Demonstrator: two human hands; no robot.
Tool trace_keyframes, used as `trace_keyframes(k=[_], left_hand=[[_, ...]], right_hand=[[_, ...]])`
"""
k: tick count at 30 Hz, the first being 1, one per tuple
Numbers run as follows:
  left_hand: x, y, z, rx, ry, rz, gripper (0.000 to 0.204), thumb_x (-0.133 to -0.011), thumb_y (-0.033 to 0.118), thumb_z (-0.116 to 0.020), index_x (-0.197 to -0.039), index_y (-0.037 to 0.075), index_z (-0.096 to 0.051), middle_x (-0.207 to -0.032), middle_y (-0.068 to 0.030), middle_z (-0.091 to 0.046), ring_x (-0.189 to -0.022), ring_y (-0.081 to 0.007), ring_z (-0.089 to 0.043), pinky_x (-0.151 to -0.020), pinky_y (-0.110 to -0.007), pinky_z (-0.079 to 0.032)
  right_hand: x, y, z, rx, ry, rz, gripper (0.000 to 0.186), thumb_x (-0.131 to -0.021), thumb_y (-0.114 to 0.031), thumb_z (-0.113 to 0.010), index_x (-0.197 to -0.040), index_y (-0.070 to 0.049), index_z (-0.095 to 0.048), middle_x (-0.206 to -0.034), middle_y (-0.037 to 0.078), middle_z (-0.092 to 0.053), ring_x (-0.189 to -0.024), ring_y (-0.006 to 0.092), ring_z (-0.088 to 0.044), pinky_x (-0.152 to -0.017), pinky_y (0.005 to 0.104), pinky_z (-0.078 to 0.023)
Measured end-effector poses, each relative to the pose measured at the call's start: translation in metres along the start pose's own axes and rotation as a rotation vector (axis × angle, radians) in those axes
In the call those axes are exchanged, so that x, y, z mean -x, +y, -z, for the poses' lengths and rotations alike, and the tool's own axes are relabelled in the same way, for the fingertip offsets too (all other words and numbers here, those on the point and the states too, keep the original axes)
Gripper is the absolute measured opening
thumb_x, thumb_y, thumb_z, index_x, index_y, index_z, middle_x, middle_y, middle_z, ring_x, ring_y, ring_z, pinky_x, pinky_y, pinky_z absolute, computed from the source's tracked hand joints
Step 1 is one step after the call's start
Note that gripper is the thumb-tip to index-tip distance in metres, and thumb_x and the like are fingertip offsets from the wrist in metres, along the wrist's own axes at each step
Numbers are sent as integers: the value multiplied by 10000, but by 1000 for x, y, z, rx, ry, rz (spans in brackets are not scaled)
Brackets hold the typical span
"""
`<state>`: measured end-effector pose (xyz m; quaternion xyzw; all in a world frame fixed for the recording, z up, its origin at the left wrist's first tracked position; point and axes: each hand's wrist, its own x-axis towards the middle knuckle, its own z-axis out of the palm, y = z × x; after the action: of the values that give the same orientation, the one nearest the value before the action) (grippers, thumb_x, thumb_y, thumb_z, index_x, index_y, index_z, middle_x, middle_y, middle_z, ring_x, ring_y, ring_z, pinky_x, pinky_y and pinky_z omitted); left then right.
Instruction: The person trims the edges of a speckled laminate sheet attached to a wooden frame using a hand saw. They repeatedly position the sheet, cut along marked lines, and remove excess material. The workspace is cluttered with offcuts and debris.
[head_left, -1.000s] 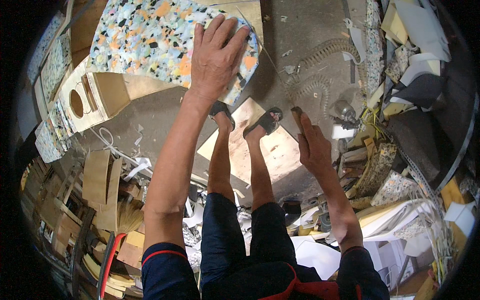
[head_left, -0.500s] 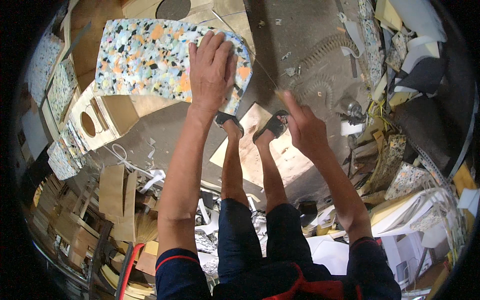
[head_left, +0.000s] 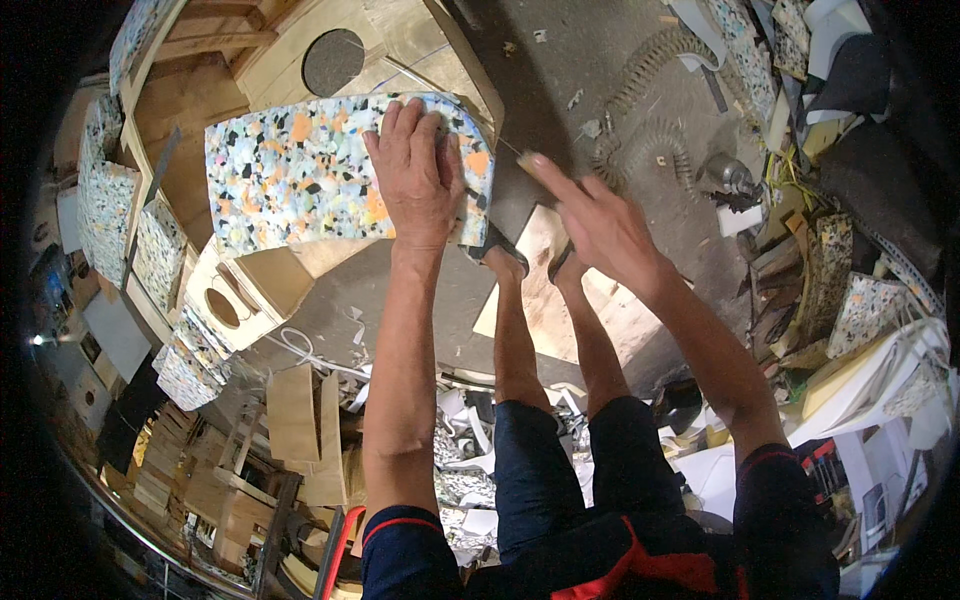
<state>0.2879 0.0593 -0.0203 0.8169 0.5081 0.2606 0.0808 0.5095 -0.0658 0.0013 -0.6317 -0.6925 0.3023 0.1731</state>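
Observation:
A speckled multicoloured foam block lies on a plywood frame at the upper left, its right end rounded. My left hand rests flat on top of the foam near that rounded end, fingers stretched out. Just right of the foam, my right hand is closed, index finger pointing forward along a thin blade-like tool. The tool's slim tip reaches toward the foam's rounded edge; whether it touches cannot be told. My palm hides most of its handle.
A plywood board lies on the floor by my feet. Coiled ribbed hose and a metal tool lie to the right. Foam offcuts pile up at far right, wood scraps at lower left. A round hole opens in the frame.
The whole view has shifted, so the foam and frame appear lower. My right hand has come nearer the foam's rounded edge with the tool. My left hand keeps its place on the foam.

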Motion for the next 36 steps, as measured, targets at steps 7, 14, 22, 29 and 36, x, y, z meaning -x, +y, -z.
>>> trace_keyframes(k=[7,14,22,29,36], left_hand=[[-3,-1,-2,7,-11,-5,319,-898,101,-700,-1205,68,-620,-1355,-142,-600,-1345,-372,-505,-1147,-605,-307],[-3,2,-3,-22,-9,10,308,-904,111,-695,-1201,66,-623,-1357,-142,-599,-1344,-373,-507,-1153,-609,-298],[-2,-1,-1,5,-4,3,322,-889,111,-693,-1193,63,-597,-1346,-145,-584,-1348,-384,-488,-1132,-624,-302],[-1,-3,4,79,18,34,261,-910,118,-688,-1153,53,-621,-1343,-169,-586,-1341,-390,-500,-1152,-607,-295],[-11,-15,39,440,-29,147,345,-862,-5,-662,-1197,42,-592,-1346,-193,-562,-1326,-393,-500,-1132,-494,-383]], right_hand=[[59,6,17,-57,63,-8,697,-897,-61,-630,-1534,-262,-429,-840,127,-571,-652,338,-638,-589,428,-562],[-2,12,0,-31,-153,-77,806,-899,-77,-642,-1591,-270,-278,-914,209,-594,-701,412,-649,-628,469,-561],[100,28,12,-74,-185,-190,683,-911,-110,-632,-1546,-157,-385,-1060,241,-634,-908,401,-681,-771,433,-573],[94,27,21,-144,164,-169,618,-964,-84,-521,-1548,-15,-331,-1314,314,-587,-1170,456,-626,-937,444,-547],[102,-13,31,-248,162,-412,639,-993,-80,-515,-1579,-21,-267,-1126,236,-599,-904,334,-649,-768,401,-546]])
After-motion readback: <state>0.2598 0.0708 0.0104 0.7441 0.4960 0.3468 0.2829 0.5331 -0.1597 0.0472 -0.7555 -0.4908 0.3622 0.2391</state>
